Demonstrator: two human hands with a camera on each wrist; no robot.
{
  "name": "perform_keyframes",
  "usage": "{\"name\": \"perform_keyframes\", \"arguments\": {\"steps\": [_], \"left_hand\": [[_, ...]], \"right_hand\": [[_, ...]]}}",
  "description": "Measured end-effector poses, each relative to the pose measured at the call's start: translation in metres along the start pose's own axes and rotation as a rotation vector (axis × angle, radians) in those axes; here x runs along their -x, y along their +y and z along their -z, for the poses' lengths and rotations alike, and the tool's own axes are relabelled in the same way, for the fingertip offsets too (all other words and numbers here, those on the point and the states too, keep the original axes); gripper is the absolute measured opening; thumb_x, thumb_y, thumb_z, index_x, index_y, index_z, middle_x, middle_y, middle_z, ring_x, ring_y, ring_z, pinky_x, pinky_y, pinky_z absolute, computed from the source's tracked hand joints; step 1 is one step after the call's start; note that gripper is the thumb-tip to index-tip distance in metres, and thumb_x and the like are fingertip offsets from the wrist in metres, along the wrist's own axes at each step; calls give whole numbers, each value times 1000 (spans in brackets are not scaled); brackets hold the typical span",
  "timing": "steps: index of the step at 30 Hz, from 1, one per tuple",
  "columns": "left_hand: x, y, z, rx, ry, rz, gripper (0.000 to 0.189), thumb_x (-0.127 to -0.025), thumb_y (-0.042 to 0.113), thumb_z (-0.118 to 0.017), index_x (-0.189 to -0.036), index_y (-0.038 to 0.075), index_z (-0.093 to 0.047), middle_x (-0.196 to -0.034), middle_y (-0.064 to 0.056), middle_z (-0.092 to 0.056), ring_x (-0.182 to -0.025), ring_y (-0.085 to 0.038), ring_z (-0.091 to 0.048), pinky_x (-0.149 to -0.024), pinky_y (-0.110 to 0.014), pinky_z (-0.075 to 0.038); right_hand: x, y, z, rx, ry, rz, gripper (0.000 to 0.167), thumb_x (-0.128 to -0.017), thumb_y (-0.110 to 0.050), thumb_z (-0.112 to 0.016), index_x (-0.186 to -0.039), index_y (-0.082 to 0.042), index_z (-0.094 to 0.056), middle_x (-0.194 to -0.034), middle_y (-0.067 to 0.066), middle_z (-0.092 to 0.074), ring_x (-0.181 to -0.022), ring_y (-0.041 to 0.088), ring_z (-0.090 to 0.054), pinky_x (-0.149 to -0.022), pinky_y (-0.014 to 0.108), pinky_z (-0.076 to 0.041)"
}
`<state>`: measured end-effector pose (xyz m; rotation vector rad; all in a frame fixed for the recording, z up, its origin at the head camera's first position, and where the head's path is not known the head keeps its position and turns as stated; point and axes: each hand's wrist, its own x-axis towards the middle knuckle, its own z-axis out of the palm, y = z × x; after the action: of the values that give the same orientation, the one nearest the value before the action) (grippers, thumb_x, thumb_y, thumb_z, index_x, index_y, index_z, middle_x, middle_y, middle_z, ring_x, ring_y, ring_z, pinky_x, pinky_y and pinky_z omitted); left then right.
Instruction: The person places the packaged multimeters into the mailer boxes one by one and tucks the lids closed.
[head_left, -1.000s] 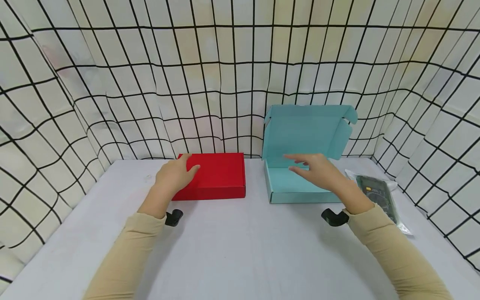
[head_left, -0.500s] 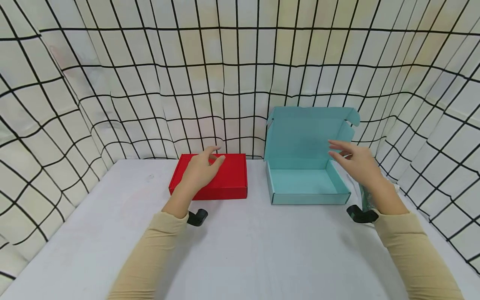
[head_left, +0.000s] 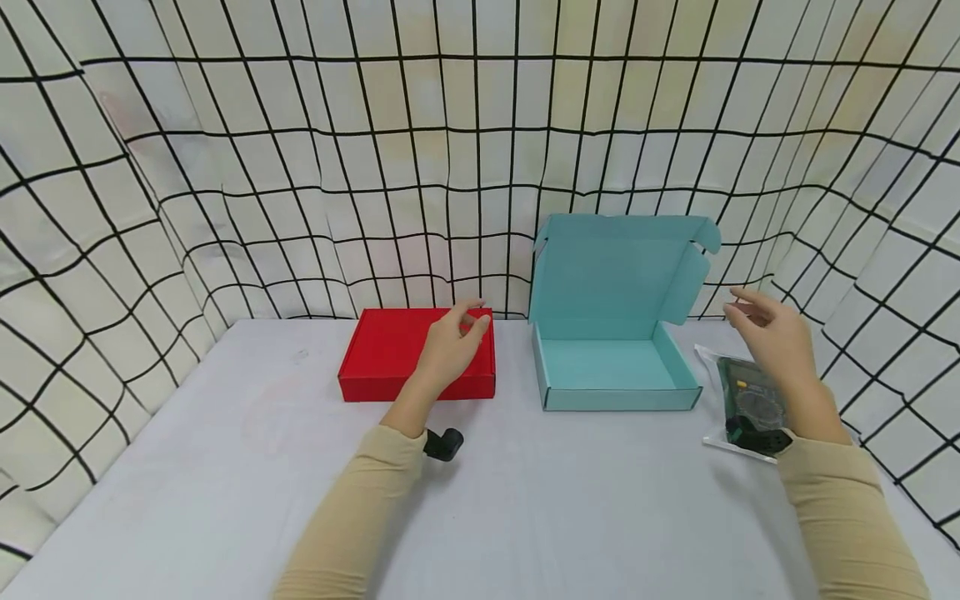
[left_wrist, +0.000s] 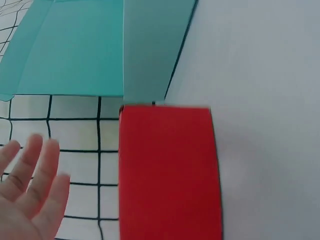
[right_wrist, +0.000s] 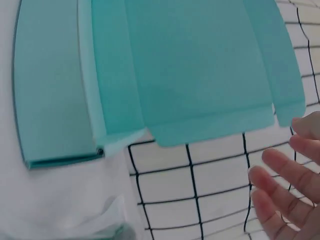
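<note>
My left hand [head_left: 450,346] hovers above the right part of a closed red box [head_left: 390,342], holding nothing. Its fingers look loosely bent in the head view and spread apart in the left wrist view, where the red box [left_wrist: 170,170] fills the middle. To the right stands a light blue cardboard box [head_left: 600,364] with its lid raised and nothing seen inside. My right hand [head_left: 780,342] is in the air above a clear plastic bag [head_left: 711,362] containing a dark, flat device [head_left: 753,400] with a round dial and a yellow mark. That hand's fingers are relaxed, gripping nothing.
A white cloth covers the table [head_left: 525,500]. Black-gridded white curtains [head_left: 480,167] enclose the back and both sides. A black wrist camera [head_left: 444,445] sticks out from the left cuff, and another [head_left: 757,439] from the right, partly over the bag.
Both hands have shifted rightward, the left across the red box, the right from the blue box to over the bagged device. Nothing was picked up; the boxes stay put on the table.
</note>
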<state>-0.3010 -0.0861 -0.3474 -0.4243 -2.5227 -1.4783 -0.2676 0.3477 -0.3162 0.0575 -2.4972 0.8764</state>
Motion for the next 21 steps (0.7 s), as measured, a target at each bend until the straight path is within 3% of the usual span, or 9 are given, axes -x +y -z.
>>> {"name": "perform_keyframes", "arguments": {"steps": [2, 5, 9, 17, 21], "left_hand": [[-2, -2, -8, 70, -38, -2, 49, -105, 27, -57, -151, 12, -49, -119, -11, -64, -100, -30, -68, -85, -42, -56], [-4, -3, -19, 132, -90, 6, 50, -105, 26, -58, -152, 13, -47, -119, -10, -64, -102, -31, -68, -85, -41, -55], [-4, -2, -31, 160, -138, 22, 49, -106, 24, -56, -152, 13, -47, -118, -14, -65, -100, -32, -69, -84, -38, -55], [-5, 1, -46, 280, -183, 96, 47, -107, 20, -53, -152, 9, -45, -113, -17, -64, -102, -35, -69, -94, -43, -56], [-7, 2, -52, 279, -275, 106, 50, -107, 20, -53, -155, 8, -42, -115, -17, -62, -102, -35, -69, -94, -42, -56]], "right_hand": [[2, 8, 2, 24, -56, -30, 57, -108, -35, -51, -150, 2, -46, -131, 33, -60, -116, 48, -58, -85, 51, -49], [5, 19, 3, 65, -154, -71, 62, -109, -36, -48, -152, 7, -39, -136, 37, -54, -122, 57, -51, -90, 67, -46], [8, 35, 1, 99, -250, -125, 64, -109, -37, -45, -153, 9, -34, -141, 41, -45, -125, 61, -45, -94, 71, -43], [22, 61, 0, 134, -280, -259, 69, -109, -43, -41, -152, 10, -34, -148, 46, -29, -130, 67, -32, -98, 77, -32], [22, 69, -2, 181, -333, -354, 76, -106, -50, -43, -153, 8, -30, -148, 52, -16, -131, 77, -16, -96, 85, -24]]}}
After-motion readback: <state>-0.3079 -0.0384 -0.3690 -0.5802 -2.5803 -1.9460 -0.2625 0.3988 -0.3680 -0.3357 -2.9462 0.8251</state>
